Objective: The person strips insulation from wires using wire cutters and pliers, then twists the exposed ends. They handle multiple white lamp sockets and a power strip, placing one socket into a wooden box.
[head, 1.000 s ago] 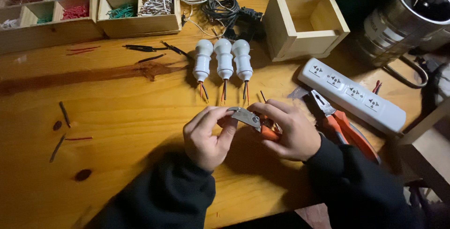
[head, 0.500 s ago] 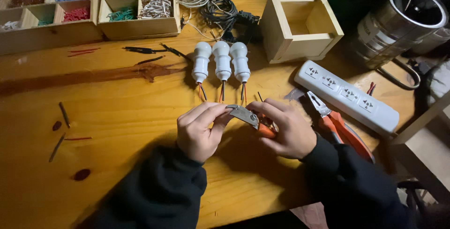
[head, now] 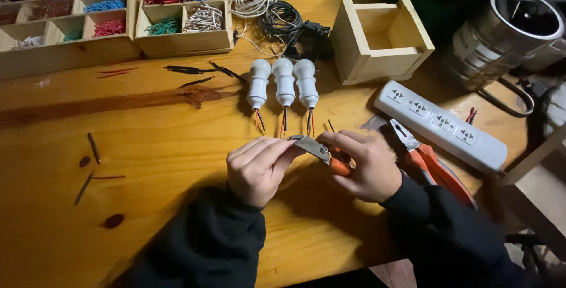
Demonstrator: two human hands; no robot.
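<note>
My right hand [head: 365,167] grips an orange-handled cutting tool [head: 321,152] with grey metal jaws, low over the wooden table [head: 147,140]. My left hand [head: 256,167] pinches at the jaw tip with thumb and fingers; whatever is between the fingertips is too small to make out. Just beyond the hands lie three white lamp holders [head: 284,81] side by side, each with short red and black wire tails pointing toward me.
Orange-handled pliers [head: 424,161] and a white power strip [head: 439,124] lie to the right. An open wooden box [head: 380,40] and a metal tin [head: 501,34] stand behind. Wooden trays of coloured wire pieces [head: 112,25], cable coils [head: 277,14] and scattered wire offcuts [head: 88,158] sit at left and back.
Both hands stay together on the cutting tool with only slight shifts; the view has drifted a little. Nothing on the table has moved.
</note>
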